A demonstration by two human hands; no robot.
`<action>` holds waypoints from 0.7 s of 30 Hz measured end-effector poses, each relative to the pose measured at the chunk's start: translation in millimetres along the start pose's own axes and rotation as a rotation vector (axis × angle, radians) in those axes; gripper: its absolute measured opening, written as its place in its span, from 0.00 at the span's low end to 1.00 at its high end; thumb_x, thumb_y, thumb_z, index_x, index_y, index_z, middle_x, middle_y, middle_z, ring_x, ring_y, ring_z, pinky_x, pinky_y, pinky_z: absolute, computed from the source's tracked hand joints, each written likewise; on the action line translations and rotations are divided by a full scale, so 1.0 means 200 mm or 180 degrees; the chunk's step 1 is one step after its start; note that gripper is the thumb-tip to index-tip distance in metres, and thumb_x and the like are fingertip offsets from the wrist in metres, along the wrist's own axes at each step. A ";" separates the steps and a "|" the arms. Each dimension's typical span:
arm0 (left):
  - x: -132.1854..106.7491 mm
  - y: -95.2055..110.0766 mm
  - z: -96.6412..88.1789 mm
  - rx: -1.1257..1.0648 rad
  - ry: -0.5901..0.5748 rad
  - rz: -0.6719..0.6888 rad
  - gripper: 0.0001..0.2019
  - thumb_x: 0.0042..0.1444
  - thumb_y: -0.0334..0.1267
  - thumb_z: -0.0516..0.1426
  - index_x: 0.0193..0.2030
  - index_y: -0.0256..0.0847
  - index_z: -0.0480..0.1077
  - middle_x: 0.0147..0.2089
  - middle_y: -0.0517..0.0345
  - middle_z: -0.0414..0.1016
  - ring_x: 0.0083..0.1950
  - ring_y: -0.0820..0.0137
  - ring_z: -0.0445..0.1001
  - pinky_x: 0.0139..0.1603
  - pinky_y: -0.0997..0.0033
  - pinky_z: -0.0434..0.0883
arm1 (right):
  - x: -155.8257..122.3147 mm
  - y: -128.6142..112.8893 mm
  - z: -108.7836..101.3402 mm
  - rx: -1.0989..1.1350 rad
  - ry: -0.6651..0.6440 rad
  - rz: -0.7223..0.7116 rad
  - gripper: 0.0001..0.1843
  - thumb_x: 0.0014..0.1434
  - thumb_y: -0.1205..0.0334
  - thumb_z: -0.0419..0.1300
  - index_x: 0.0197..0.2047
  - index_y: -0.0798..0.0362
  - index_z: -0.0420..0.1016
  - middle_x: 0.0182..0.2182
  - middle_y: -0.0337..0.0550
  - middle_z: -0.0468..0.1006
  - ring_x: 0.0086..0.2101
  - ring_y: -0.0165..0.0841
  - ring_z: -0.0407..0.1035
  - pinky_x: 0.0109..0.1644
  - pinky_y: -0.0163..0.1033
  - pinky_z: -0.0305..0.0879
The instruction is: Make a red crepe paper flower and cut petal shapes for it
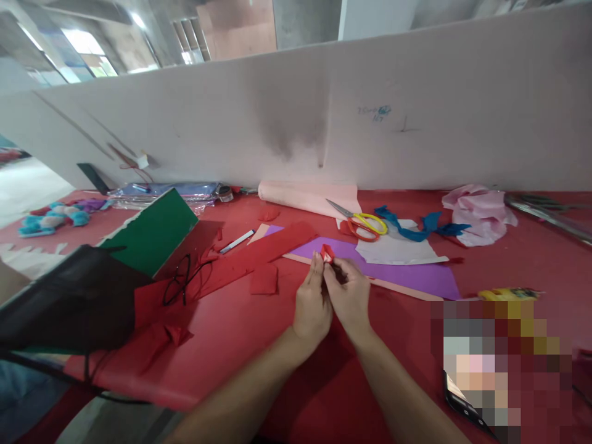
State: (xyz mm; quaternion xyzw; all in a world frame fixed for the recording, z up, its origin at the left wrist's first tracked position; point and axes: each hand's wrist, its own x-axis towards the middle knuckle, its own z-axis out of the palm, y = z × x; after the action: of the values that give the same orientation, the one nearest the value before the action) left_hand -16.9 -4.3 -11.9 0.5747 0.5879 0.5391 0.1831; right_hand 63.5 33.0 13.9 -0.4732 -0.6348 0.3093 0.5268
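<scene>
Between my fingertips is a small folded red piece (327,252), paper or cloth, with a pale spot on its front. My left hand (312,303) pinches it from the left, and my right hand (349,293) closes on it from the right. Both hands are raised over the near part of the red table, their fingers nearly touching. Just beyond them lies a purple sheet (416,277). A long red strip (245,262) stretches away to the left, with a small red square (264,280) in front of it.
Scissors (363,223) with yellow and orange handles lie behind my hands, beside white paper (393,246) and blue scraps (411,229). Eyeglasses (182,283), a marker pen (237,242), a green board (160,231) and a black bag (69,302) are leftward. A phone (462,401) sits front right.
</scene>
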 end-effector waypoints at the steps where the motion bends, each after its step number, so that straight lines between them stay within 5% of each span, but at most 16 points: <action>1: 0.00 0.00 0.00 0.0027 -0.0011 0.0010 0.28 0.62 0.30 0.49 0.69 0.40 0.55 0.69 0.44 0.59 0.67 0.58 0.62 0.66 0.52 0.64 | 0.00 -0.01 0.00 0.0037 -0.0021 -0.0006 0.07 0.58 0.61 0.58 0.34 0.54 0.76 0.30 0.42 0.75 0.29 0.31 0.69 0.36 0.37 0.66; 12: -0.03 -0.01 0.03 0.0440 -0.0181 0.0301 0.34 0.57 0.21 0.46 0.71 0.40 0.50 0.72 0.46 0.51 0.71 0.60 0.55 0.69 0.53 0.60 | 0.02 -0.01 0.00 0.0707 0.0032 0.0750 0.16 0.57 0.48 0.62 0.35 0.54 0.79 0.31 0.44 0.80 0.32 0.34 0.72 0.39 0.39 0.68; 16: -0.01 0.02 -0.01 -0.0274 -0.0129 0.0090 0.28 0.61 0.27 0.47 0.68 0.41 0.57 0.70 0.48 0.58 0.69 0.62 0.60 0.70 0.53 0.58 | 0.03 0.01 -0.02 0.0552 -0.0029 0.0616 0.18 0.59 0.48 0.59 0.38 0.54 0.79 0.33 0.45 0.81 0.33 0.36 0.73 0.40 0.41 0.68; 21: 0.09 0.02 -0.07 -0.1951 0.0182 -0.0920 0.17 0.59 0.41 0.57 0.53 0.40 0.75 0.54 0.49 0.78 0.53 0.62 0.76 0.59 0.54 0.70 | 0.07 0.03 -0.05 0.0618 -0.0332 0.0442 0.16 0.60 0.49 0.59 0.35 0.54 0.78 0.29 0.43 0.80 0.28 0.33 0.72 0.35 0.39 0.69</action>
State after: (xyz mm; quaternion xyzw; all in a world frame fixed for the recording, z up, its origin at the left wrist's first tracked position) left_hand -30.9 5.3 4.5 0.3883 0.4787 0.6751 0.4054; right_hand 74.9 47.8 16.7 -0.4460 -0.5941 0.4293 0.5137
